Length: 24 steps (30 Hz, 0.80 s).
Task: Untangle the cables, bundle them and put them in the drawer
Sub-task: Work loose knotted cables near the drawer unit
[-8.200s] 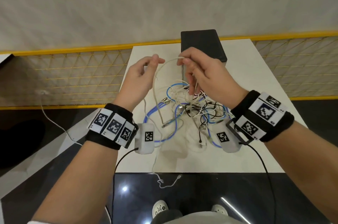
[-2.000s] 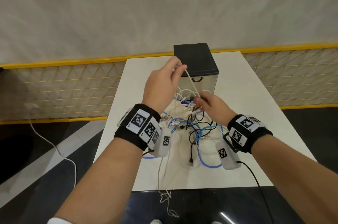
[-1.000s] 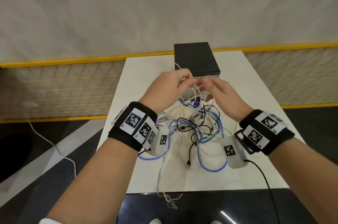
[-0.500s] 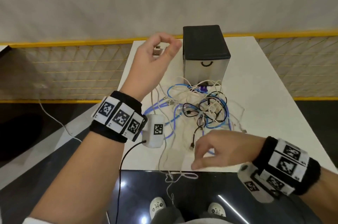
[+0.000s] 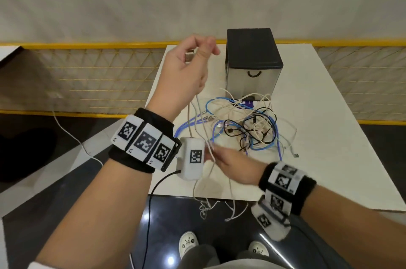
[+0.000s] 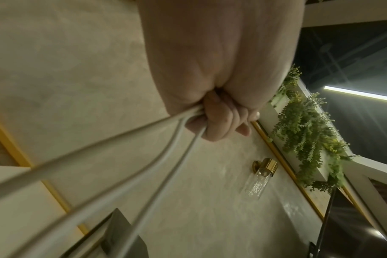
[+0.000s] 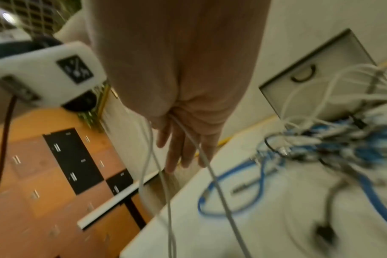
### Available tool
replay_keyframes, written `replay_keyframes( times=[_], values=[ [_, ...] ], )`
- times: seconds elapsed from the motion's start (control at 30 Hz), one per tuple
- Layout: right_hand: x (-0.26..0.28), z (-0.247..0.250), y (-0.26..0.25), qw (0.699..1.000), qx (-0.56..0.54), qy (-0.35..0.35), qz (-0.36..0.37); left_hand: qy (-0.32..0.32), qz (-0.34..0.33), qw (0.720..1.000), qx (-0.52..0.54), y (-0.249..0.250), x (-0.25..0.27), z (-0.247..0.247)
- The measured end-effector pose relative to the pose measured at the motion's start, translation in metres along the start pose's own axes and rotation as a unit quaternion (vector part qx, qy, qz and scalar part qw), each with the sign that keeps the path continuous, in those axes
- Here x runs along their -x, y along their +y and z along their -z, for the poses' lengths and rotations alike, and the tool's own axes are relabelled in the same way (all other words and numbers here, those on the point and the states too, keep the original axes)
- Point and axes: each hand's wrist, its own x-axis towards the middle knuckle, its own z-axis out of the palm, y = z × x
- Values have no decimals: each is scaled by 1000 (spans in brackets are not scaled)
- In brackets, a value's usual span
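Observation:
A tangle of white, blue and black cables (image 5: 248, 123) (image 7: 331, 148) lies on the white table (image 5: 329, 158) in front of a small drawer box (image 5: 252, 62) (image 7: 316, 78) with a black top; its drawer is closed. My left hand (image 5: 193, 55) (image 6: 221, 122) is raised left of the box and pinches the USB plug of a white cable (image 5: 197, 114) (image 6: 121, 148). The strands hang down to the table's front edge. Below it, my right hand (image 5: 222, 156) (image 7: 183, 148) holds those strands, which run across its palm. The left wrist camera partly hides its fingers.
Loose white cable ends (image 5: 206, 209) dangle over the table's front edge above a dark glossy floor. A yellow mesh fence (image 5: 87, 81) runs behind and beside the table. A purple-labelled item (image 5: 247, 102) lies under the tangle by the box.
My left hand has lifted the plug end up out of the tangle. My right hand has moved from the table's front edge left to the hanging strands.

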Motion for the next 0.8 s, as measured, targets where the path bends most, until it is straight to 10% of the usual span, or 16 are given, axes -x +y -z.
replay_keyframes(
  times=[0.2,0.4,0.7,0.8],
  values=[
    [33,-35,43,945,210,-235,-86,10,27,999,-41,-17,7,9],
    [6,3,75,967,216,-15,-137,-16,54,993,-102,-54,25,-6],
    [-12,-17,106,930,351,41,-100,46,128,988,-70,-85,31,-10],
    [-13,-18,110,957,244,119,-102,47,128,986,-94,-86,31,-5]
  ],
)
